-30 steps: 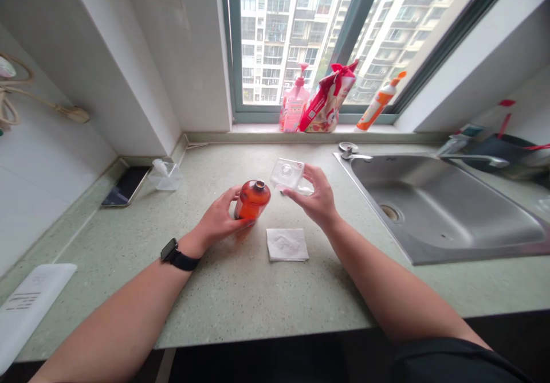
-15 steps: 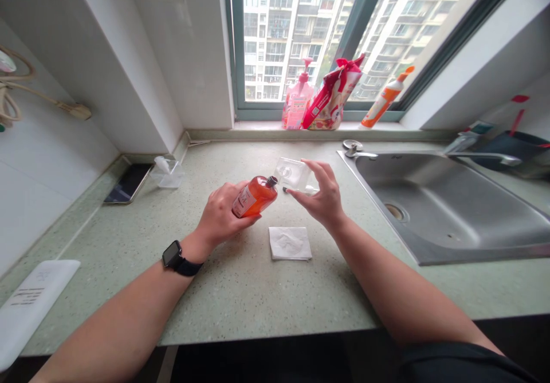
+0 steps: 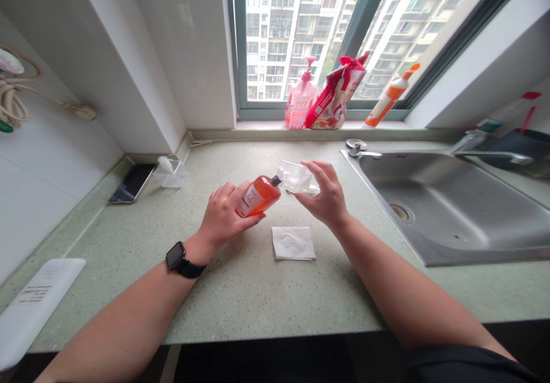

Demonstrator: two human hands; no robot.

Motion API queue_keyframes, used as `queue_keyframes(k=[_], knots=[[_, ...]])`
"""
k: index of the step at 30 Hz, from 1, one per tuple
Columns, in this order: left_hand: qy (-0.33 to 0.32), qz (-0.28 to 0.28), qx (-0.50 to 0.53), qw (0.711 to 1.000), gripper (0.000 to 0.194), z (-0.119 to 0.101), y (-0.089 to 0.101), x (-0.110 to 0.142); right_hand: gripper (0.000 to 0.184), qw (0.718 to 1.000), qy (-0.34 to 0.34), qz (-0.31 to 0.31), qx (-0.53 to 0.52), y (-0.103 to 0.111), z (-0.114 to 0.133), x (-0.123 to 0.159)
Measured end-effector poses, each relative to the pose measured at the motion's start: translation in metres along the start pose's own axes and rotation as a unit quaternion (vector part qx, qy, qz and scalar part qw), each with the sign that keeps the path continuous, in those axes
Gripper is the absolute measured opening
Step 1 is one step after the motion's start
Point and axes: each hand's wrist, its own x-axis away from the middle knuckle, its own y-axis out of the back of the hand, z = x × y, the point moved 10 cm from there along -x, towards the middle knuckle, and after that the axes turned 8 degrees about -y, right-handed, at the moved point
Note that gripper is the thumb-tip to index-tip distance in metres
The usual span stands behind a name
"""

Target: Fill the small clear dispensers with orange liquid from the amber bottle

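My left hand (image 3: 227, 208) is wrapped round a bottle of orange liquid (image 3: 267, 198) with a pale label. The bottle leans to the right, and its bare black threaded neck is at the edge of a small clear plastic container (image 3: 293, 176). Between thumb and fingers, my right hand (image 3: 325, 194) grips that container by its right side, tilted over the counter. Whether liquid is flowing cannot be made out. Below the hands lies a folded white paper napkin (image 3: 294, 243). Something small and pale shows partly behind the container.
A steel sink (image 3: 455, 205) lies to the right. At the left are a phone (image 3: 132, 183), a clear container with a pump top (image 3: 171, 174) and a white board (image 3: 40, 303). A pink pump bottle (image 3: 299, 105), a red bag (image 3: 337, 96) and an orange-white bottle (image 3: 389, 101) line the sill.
The bottle's neck has come closer to the clear container, which is tipped a little differently. The black piece below the container is now mostly hidden. The whole view has shifted slightly.
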Motion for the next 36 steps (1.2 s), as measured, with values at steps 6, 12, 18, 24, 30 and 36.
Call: queue_keyframes(k=[6,12,18,24,30,36], knots=[[0.001,-0.001,-0.004,1.000,0.081,0.004,-0.005,0.000,0.087,1.000,-0.001,0.006,0.009,-0.001,-0.001,0.000],[0.003,-0.004,-0.009,1.000,0.083,0.005,-0.007,-0.002,0.088,1.000,0.014,-0.012,0.023,0.003,0.005,0.000],[0.007,-0.004,-0.005,1.000,0.084,0.007,-0.009,-0.001,0.089,0.999,0.009,-0.009,0.038,0.003,0.006,-0.001],[0.007,-0.006,0.000,1.000,0.083,0.008,-0.009,-0.002,0.095,0.999,0.014,-0.010,0.043,0.004,0.010,-0.001],[0.010,0.000,0.007,1.000,0.083,0.008,-0.009,-0.003,0.096,0.997,0.026,-0.022,0.070,0.005,0.016,0.000],[0.009,0.002,0.007,1.000,0.083,0.008,-0.010,-0.003,0.095,0.998,0.015,-0.012,0.057,0.004,0.014,-0.001]])
